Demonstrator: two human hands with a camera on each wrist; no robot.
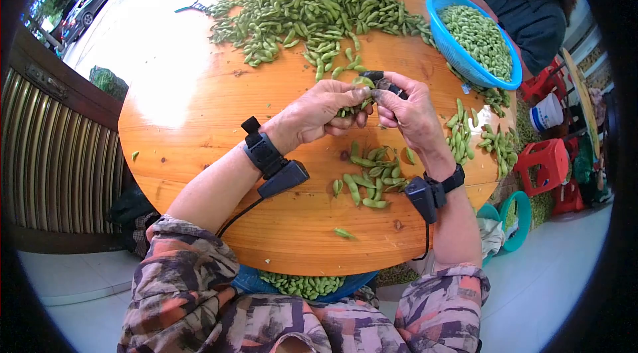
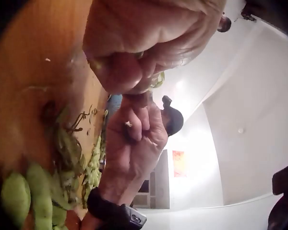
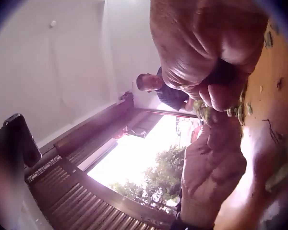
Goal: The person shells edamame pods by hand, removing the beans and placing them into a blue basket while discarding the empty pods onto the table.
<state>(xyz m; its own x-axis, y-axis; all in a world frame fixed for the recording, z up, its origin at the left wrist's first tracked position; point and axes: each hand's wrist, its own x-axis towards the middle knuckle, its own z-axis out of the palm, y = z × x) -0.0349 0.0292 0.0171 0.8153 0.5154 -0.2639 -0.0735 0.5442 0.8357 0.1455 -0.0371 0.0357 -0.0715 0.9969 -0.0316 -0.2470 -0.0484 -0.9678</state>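
Above the middle of the round wooden table (image 1: 199, 220), both hands meet at the fingertips. The left hand (image 1: 325, 110) is curled round several green pods (image 1: 347, 112), with a pod (image 1: 363, 82) pinched at its thumb. Against it, the right hand (image 1: 409, 107) pinches the same spot; something dark covers one of its fingers. In the right wrist view a bit of green pod (image 3: 201, 109) shows between the hands. Below the hands lies a small group of pods (image 1: 375, 177). The palms hide most of what is held.
A big heap of pods (image 1: 319, 0) covers the table's far side. A blue basket (image 1: 442, 40) of pods stands at the far right, beside another person (image 1: 535, 20). More pods lie along the right edge. A blue container (image 1: 249, 281) with pods sits below the near edge.
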